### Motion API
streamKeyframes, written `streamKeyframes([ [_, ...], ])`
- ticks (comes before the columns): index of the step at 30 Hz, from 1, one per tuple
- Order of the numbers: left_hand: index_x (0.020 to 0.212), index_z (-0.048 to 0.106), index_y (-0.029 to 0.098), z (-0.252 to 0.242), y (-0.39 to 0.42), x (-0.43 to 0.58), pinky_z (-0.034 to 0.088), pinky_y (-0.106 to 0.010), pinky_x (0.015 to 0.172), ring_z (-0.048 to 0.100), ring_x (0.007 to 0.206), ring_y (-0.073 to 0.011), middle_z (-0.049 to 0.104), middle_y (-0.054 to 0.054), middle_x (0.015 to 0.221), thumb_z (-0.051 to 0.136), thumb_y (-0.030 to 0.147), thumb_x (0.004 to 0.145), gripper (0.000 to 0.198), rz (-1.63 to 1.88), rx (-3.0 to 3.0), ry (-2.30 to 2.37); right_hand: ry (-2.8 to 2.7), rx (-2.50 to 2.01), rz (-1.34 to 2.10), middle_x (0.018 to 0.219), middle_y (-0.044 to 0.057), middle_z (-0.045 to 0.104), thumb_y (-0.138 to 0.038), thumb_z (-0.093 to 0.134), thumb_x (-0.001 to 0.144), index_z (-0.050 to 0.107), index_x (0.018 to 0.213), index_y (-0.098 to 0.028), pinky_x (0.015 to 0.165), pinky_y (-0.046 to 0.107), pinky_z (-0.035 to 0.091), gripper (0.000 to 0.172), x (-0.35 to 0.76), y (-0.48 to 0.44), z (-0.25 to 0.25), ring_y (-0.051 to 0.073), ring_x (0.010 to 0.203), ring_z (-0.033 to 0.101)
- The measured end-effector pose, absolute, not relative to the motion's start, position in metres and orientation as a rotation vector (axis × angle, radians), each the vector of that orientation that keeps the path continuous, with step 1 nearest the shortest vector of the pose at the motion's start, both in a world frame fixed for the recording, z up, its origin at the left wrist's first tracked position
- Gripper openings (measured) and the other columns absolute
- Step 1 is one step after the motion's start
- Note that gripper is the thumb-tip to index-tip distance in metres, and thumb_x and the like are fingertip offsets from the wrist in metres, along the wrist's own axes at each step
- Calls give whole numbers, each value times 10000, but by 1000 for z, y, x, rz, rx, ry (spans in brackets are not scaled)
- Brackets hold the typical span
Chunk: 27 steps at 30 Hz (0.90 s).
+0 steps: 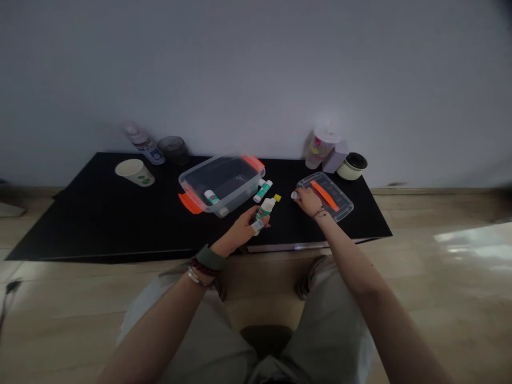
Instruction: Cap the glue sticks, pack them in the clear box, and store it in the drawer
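Observation:
My left hand [253, 223] is closed around green-and-white glue sticks [264, 207], at least one, held upright at the table's front edge; a second white end shows beside the first. My right hand [308, 201] is closed on a small white cylinder [295, 195], of which only the end shows; it is beside the clear lid [344, 205] with an orange handle [325, 196]. Another glue stick [263, 191] lies between the hands, near a small yellow block [277, 198]. In the clear box [236, 194] with orange latches, a glue stick [212, 198] shows through the wall.
Left on the black table [100, 224] are a paper cup [135, 172], a spray bottle [144, 145] and a dark cup [174, 150]. A patterned tumbler [319, 149], a pale box [335, 158] and a pale green pot [352, 168] stand at the back right, near the wall.

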State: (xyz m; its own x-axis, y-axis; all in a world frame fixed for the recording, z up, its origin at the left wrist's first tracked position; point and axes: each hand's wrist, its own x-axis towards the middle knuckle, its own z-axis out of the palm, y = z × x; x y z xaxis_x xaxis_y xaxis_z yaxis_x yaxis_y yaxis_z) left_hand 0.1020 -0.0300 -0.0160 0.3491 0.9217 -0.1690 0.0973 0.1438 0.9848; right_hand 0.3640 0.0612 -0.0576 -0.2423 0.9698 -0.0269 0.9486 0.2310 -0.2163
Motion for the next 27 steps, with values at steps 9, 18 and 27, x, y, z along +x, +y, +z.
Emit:
streamKeyframes([
  [9,993,568,167,-14,-31,105,444,-239,572,580,637,-113,592,-4,799,615,679,795,551,737,1296,1081,-2096,-1094,959,1042,70,691,-361,696,860,666,1169,-180,755,296,509,360,340,24,-7,156,813,599],
  [18,1028,528,163,-8,-41,104,374,-205,490,470,537,-68,552,30,717,606,648,834,528,605,1229,986,-1940,-1034,1184,883,21,637,-412,734,826,652,1124,-190,659,260,484,381,337,5,5,127,718,543],
  [27,964,522,162,-5,-44,96,333,-189,424,429,489,-54,527,32,687,571,644,870,493,517,1150,868,-2013,-1018,1191,752,-18,555,-468,678,870,665,1098,-172,571,232,390,374,324,-8,9,100,617,447],
])
